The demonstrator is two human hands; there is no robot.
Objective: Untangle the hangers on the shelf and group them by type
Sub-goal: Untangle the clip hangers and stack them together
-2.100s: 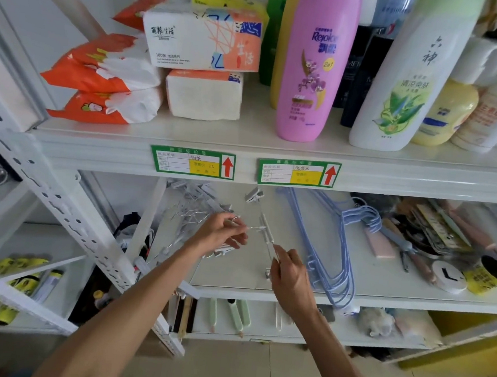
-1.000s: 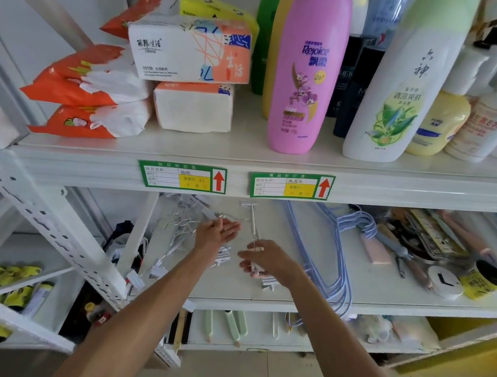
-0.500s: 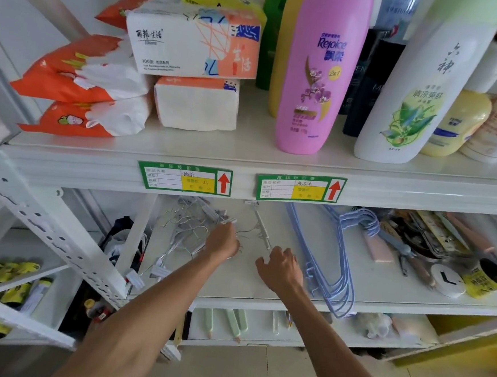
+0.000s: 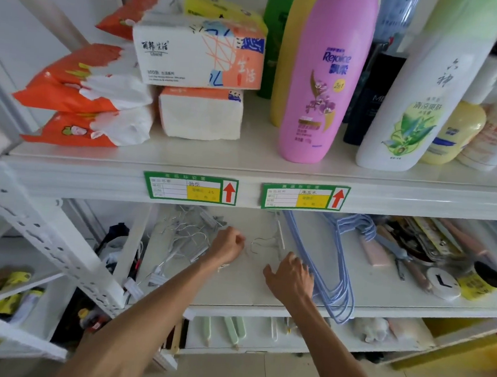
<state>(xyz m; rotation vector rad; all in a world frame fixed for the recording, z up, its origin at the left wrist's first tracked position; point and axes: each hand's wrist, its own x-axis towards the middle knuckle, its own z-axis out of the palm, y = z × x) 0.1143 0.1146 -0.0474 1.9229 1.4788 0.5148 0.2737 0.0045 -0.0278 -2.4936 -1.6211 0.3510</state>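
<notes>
On the lower shelf a single white clip hanger lies flat, its wire hook pointing left. My left hand is curled into a fist at the tip of that hook and seems to pinch the wire. My right hand rests on the shelf just in front of the hanger's bar, fingers relaxed and holding nothing. A tangled pile of white clip hangers lies left of my left hand. A stack of blue wire hangers lies right of my right hand and overhangs the shelf's front edge.
Combs, scissors, a round black-and-white disc and a yellow tin crowd the shelf's right end. The upper shelf holds tissue packs and tall bottles, among them a pink one. A perforated white upright slants across the left.
My right hand has laid the white clip hanger down on the shelf and let go of it. My left hand has gone from an open palm to a fist at the hanger's hook.
</notes>
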